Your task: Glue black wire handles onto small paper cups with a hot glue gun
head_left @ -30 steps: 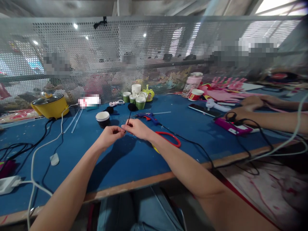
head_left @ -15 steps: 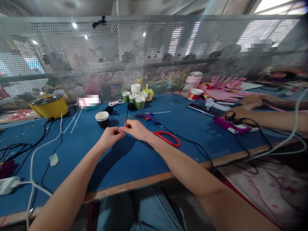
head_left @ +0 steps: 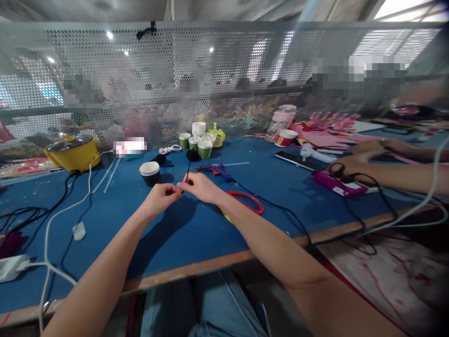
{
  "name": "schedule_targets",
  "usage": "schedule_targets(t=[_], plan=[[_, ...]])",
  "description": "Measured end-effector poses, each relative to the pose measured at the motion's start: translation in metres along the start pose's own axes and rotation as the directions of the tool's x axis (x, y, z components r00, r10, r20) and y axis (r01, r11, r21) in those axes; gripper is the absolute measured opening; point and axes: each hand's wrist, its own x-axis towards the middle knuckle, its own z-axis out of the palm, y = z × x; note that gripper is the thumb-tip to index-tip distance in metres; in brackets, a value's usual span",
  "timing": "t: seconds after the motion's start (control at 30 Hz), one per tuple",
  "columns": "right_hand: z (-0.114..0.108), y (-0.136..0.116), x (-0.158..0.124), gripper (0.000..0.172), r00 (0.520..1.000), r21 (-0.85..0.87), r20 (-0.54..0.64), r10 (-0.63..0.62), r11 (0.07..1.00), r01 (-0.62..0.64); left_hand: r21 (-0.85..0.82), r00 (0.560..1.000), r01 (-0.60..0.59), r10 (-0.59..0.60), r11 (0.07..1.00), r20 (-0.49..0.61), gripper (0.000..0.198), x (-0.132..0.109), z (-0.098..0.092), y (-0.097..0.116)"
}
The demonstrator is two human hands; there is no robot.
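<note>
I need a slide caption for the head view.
Right hand holding a thin black stem, left hand close by, over a blue table.

Right of the black cup point(head_left: 150, 179), a black stem point(head_left: 188, 170) is pinched by the right hand point(head_left: 199, 186); in front of it, the left hand point(head_left: 161, 199) is held, a glue gun point(head_left: 221, 173) laid farther right.

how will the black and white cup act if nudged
The cup is probably light, as its rim looks thin. Standing upright, it might tip if pushed high; once over, its round sides may let it roll.
</note>
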Motion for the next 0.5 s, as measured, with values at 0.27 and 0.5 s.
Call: schedule_targets(t=[0.27,0.5], plan=[[0.0051,0.0010,0.0016,0.022,0.999,-0.110,-0.052,0.012,0.994,-0.018,0.033,0.999,-0.004,0.006,0.999,-0.038,0.022,0.0014,0.0035,-0.0053],[0.0021,0.0014,-0.0019,0.027,0.994,0.163,0.105,-0.027,0.987,0.010,-0.044,1.000,0.024,-0.025,0.999,-0.003,0.027,0.0006,0.0043,-0.0061]])
